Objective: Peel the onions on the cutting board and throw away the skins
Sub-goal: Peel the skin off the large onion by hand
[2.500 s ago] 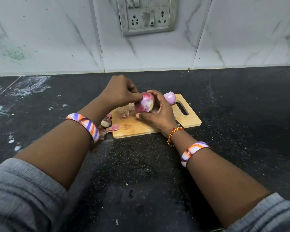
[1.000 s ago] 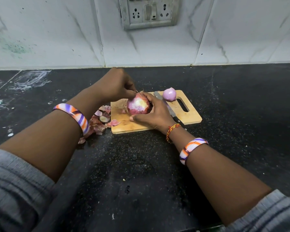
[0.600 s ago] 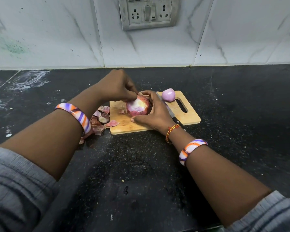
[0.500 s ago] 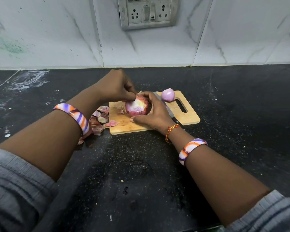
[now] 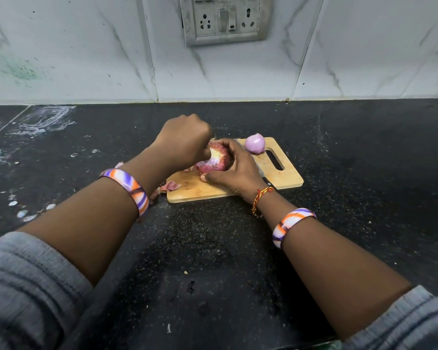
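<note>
On the speckled black stone table, a pale rectangular wooden cutting board with a slot handle carries a small smooth peeled purple onion, a black-handled knife mostly hidden under the right wrist, and papery reddish skin scraps at its left edge. The right hand cups a larger, partly skinned red onion on the board. The left hand, fingers curled, pinches the onion's skin near the rooty top.

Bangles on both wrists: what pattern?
Bangles: orange, purple and white swirled stripes, clearest in the head view.
</note>
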